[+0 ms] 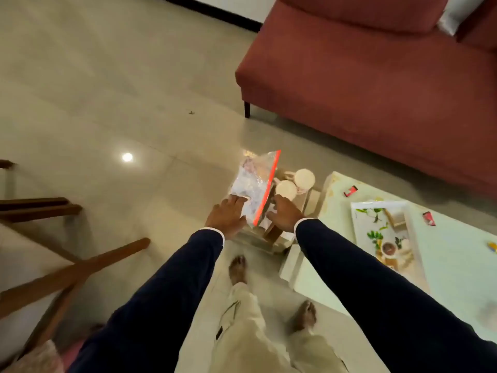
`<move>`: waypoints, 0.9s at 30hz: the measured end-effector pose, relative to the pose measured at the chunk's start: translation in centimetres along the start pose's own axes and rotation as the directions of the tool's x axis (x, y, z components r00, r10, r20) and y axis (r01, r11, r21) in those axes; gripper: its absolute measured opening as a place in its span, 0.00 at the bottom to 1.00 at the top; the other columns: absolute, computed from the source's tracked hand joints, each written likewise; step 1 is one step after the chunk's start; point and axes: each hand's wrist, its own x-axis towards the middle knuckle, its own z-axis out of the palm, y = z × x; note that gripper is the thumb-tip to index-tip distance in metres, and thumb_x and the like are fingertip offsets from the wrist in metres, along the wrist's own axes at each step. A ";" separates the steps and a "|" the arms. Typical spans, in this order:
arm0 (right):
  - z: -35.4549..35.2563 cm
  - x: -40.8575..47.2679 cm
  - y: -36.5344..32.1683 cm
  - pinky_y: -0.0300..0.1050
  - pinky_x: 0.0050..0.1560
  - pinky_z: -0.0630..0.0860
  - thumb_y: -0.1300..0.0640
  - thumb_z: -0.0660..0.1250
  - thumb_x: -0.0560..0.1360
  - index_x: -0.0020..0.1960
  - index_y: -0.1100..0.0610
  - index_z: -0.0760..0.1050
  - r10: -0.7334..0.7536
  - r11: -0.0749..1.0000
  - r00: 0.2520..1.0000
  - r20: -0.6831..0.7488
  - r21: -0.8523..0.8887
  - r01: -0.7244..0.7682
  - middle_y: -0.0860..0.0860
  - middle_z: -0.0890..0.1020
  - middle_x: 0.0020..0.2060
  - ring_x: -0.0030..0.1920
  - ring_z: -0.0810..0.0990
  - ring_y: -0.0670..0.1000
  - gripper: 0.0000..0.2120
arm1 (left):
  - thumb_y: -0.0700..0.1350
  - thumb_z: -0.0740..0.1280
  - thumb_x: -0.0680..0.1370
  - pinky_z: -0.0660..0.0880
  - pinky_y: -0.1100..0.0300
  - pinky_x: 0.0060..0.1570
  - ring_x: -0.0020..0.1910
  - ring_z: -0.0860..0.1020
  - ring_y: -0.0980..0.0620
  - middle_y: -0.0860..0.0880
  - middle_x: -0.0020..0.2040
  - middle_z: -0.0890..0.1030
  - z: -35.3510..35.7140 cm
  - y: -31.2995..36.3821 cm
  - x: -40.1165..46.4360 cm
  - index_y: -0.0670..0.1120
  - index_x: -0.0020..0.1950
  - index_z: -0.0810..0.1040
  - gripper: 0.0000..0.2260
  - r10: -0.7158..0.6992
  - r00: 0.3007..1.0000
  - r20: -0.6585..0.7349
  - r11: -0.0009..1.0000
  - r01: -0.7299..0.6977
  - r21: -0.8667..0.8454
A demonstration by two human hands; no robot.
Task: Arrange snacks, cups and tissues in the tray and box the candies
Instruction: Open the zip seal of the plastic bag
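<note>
Left hand: the left hand point(227, 215) is laid on the near corner of the clear bag point(252, 184). The fingers look spread on the bag. Whether the bag is pinched cannot be told, as the picture is blurred.
Right hand: the right hand point(285, 215) is reached down just right of the bag's red strip. Its fingertips are hidden, so what is held, if anything, cannot be told.
Bag: one bag is seen. It is probably steadied from both sides so it can be lifted without tipping. Soft, pale things are packed inside; they cannot be named.
Cups: two cups point(295, 184) are stood together just past the right hand, on the little stand point(271, 232). They were likely put there to be picked up next.
Tray: one tray point(382, 232) is set well to the right of both hands, on the white table point(457, 265). It is kept flat so things can be put in it.
Small wrapped things: two red ones point(350, 190) are left on the table, far right of the hands. They may be candies.
</note>
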 end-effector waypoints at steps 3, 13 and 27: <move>2.2 3.3 0.2 0.46 0.53 0.75 0.58 0.68 0.77 0.68 0.60 0.71 0.123 0.972 0.992 -0.025 0.204 -0.115 0.57 0.81 0.61 0.57 0.80 0.57 0.20 | 0.45 0.62 0.80 0.70 0.43 0.66 0.74 0.67 0.42 0.48 0.79 0.64 1.7 -1.5 2.6 0.51 0.81 0.58 0.29 0.017 0.994 0.107 0.999 -0.012 -0.042; 6.9 9.7 2.9 0.59 0.59 0.80 0.55 0.69 0.77 0.62 0.60 0.78 0.430 0.739 0.902 0.027 0.564 -0.369 0.58 0.84 0.54 0.54 0.83 0.60 0.16 | 0.44 0.67 0.76 0.69 0.45 0.68 0.75 0.65 0.43 0.48 0.78 0.64 5.4 -4.0 6.7 0.51 0.81 0.58 0.34 0.096 0.983 0.155 0.995 -0.095 -0.016; -1.4 6.8 -7.8 0.42 0.39 0.84 0.65 0.72 0.76 0.56 0.70 0.76 0.169 0.620 0.983 0.074 0.767 -0.165 0.63 0.83 0.44 0.39 0.84 0.55 0.12 | 0.45 0.64 0.81 0.73 0.48 0.49 0.48 0.83 0.46 0.52 0.50 0.85 -2.7 -5.3 2.7 0.47 0.54 0.81 0.07 0.042 0.877 -0.479 0.974 -0.144 -0.177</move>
